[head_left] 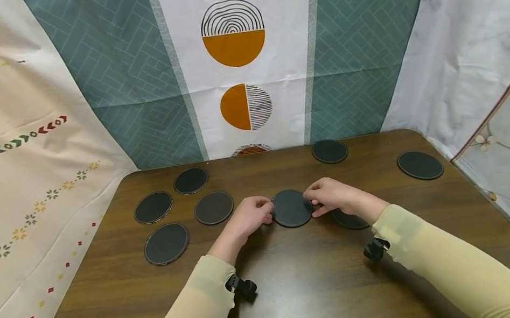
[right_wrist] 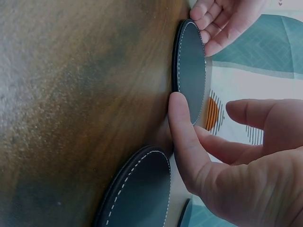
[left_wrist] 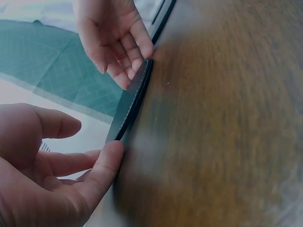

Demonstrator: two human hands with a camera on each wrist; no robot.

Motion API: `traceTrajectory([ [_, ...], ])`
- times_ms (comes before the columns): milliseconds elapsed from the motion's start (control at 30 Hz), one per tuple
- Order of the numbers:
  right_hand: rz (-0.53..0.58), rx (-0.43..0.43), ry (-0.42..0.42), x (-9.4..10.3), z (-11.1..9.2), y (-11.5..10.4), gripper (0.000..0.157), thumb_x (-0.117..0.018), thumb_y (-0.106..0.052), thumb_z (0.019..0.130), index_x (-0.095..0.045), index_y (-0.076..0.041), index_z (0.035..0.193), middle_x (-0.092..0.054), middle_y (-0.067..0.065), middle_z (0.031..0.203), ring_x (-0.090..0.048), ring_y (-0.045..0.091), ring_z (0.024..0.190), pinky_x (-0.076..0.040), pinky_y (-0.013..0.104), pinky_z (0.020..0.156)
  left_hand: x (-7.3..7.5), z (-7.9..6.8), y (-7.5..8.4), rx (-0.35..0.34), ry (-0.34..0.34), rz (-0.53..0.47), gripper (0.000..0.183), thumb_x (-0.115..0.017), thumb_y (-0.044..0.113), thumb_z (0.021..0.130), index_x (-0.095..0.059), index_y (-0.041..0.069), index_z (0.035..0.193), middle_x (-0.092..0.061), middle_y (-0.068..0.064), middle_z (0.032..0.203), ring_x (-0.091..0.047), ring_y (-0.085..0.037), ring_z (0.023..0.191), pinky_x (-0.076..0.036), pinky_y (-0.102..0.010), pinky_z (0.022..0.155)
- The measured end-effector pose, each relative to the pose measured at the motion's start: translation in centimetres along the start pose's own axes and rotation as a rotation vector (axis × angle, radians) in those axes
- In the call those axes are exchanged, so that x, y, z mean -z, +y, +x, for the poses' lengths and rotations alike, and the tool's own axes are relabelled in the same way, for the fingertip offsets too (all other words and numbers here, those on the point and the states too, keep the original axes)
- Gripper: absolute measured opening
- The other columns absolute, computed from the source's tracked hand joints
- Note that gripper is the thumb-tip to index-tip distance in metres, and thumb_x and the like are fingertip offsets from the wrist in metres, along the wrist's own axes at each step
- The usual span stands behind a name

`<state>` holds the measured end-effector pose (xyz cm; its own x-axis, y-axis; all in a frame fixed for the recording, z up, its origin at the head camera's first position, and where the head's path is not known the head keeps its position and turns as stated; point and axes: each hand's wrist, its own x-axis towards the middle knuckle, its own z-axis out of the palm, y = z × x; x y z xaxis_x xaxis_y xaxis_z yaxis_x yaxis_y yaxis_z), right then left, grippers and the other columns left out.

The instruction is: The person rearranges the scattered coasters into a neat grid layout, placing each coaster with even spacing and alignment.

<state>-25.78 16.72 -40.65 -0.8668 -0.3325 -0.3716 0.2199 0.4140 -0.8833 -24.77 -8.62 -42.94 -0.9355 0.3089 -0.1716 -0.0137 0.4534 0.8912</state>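
Observation:
A round dark coaster (head_left: 292,208) with pale stitching round its rim lies on the wooden table between my two hands. At its left edge, my left hand (head_left: 254,213) touches the rim with a fingertip; the left wrist view shows the thumb held away from the coaster (left_wrist: 130,101). On the opposite side my right hand (head_left: 331,195) has a fingertip against the rim, its thumb also apart from the coaster (right_wrist: 191,66). A second dark coaster (head_left: 350,219) sits partly hidden under my right hand and wrist.
Several more round coasters lie about: a group at the left including a brownish one (head_left: 214,207), one at the back right (head_left: 329,152) and one near the right edge (head_left: 420,165). Patterned cloth (head_left: 136,78) hangs behind the wooden table (head_left: 298,294).

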Motion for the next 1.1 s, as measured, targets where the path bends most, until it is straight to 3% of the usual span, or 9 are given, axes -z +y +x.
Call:
traceTrajectory([
  [333,0.003,-0.005,-0.015,0.08,-0.13,0.13,0.046,-0.049,-0.017,0.106,-0.047,0.012,0.142,-0.040,0.029,0.148,-0.046,0.036,0.125,-0.056,0.041,0.087,0.13,-0.15,0.13,-0.013,-0.010,0.039,0.033,-0.055,0.021,0.101,-0.067,0.001,0.124,-0.069,-0.011,0.109,-0.070,-0.024,0.091,-0.052,-0.042,0.091],
  [1100,-0.011,0.000,-0.001,-0.07,0.19,0.54,0.042,-0.049,-0.014,0.106,-0.051,0.011,0.140,-0.046,0.025,0.141,-0.048,0.030,0.112,-0.057,0.039,0.086,0.13,-0.09,-0.16,-0.010,-0.015,0.071,0.032,-0.055,0.022,0.102,-0.068,0.002,0.124,-0.069,-0.010,0.110,-0.070,-0.020,0.091,-0.052,-0.042,0.092],
])
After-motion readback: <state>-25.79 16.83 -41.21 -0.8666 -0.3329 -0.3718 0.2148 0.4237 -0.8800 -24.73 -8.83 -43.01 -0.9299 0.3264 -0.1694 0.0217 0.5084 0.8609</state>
